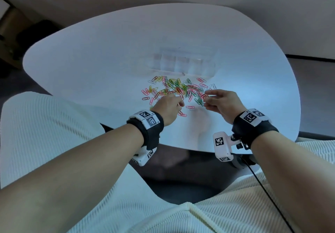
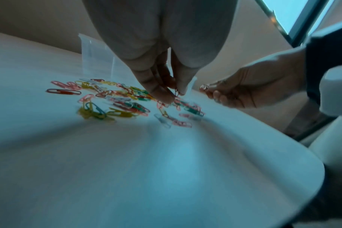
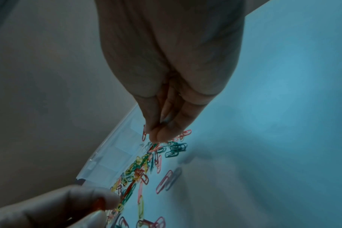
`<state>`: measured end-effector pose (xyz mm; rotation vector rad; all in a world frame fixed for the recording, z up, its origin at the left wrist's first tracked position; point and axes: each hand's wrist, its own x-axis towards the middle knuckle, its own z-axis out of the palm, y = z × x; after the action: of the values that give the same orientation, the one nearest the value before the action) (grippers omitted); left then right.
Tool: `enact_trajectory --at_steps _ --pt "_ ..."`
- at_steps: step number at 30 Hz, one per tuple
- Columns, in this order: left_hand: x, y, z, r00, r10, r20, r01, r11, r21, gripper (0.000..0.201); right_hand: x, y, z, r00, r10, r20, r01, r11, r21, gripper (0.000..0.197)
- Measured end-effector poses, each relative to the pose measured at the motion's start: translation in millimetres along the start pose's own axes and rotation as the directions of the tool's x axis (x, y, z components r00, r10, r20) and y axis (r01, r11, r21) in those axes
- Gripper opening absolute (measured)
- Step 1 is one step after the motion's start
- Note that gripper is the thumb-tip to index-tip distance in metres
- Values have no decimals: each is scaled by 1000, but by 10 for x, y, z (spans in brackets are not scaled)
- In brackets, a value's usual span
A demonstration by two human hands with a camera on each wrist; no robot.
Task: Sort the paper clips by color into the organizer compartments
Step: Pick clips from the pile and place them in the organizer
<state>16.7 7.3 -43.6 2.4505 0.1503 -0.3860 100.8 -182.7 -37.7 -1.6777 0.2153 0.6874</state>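
We are at the picking stage: the mixed pile of paper clips [image 1: 178, 91] lies spread on the white counter [image 1: 90, 66], just in front of the clear organizer [image 1: 184, 62], whose compartments look empty as far as the head view lets us judge.

Our left hand [image 1: 167, 108] hangs over the near left part of the pile, its grip pressed together on a small dark red clip [image 2: 176, 92] that dangles between thumb and fingertips in the left wrist view. Our right hand [image 1: 222, 103] sits at the right edge of the pile, its grip pinching red clips [image 1: 205, 96] at the fingertips; how many, we cannot tell.

So we judge that red is the colour in hand, and sorting has barely begun.

The next move calls for lifting each catch clear of the pile without dragging linked neighbours, since the clips overlap and may hook together. Then we carry them over the organizer's near wall and drop both catches into one compartment, keeping that one for red alone. The walls are clear and faint, so we must aim with care.
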Motion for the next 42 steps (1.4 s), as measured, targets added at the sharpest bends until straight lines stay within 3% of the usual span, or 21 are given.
enact_trajectory --at_steps 4,7,12,15,19,22,26,30,35,39,42 --pt "-33 48 -94 998 -44 -35 38 983 -177 4 -4 -8 24 1000 11 7 -11 1000 27 16" --pt "-51 45 -122 998 -67 -5 64 970 -234 14 -5 7 20 999 31 -37 -31 1000 8 17" --pt "-51 123 -192 995 -80 -52 61 953 -296 20 -3 -27 15 998 8 -67 -5 999 49 9" --pt "54 205 -335 990 -132 -56 85 858 -506 10 52 -190 -28 995 -28 -98 42 988 146 11" --pt "288 316 -563 983 -158 -96 54 744 -666 4 175 -431 -100 981 -144 -134 160 980 115 16" --pt "490 419 -657 980 -155 -123 32 737 -675 11 298 -580 -128 960 -207 -190 212 977 6 17" --pt "788 567 -658 984 -109 -143 -8 767 -642 14 454 -708 -84 891 -296 -343 237 950 -203 3" --pt "1053 640 -571 979 -132 -155 14 804 -595 14 584 -711 -13 847 -318 -427 213 937 -276 2" --pt "1275 675 -469 966 -186 -178 46 806 -591 19 674 -685 -15 909 -249 -335 145 941 -306 17" --pt "1449 722 -427 956 -210 -205 42 790 -612 18 645 -684 -129 894 -259 -366 162 947 -277 21" --pt "1526 756 -378 976 -164 -146 48 809 -586 26 604 -648 -232 897 -250 -365 165 955 -248 21"
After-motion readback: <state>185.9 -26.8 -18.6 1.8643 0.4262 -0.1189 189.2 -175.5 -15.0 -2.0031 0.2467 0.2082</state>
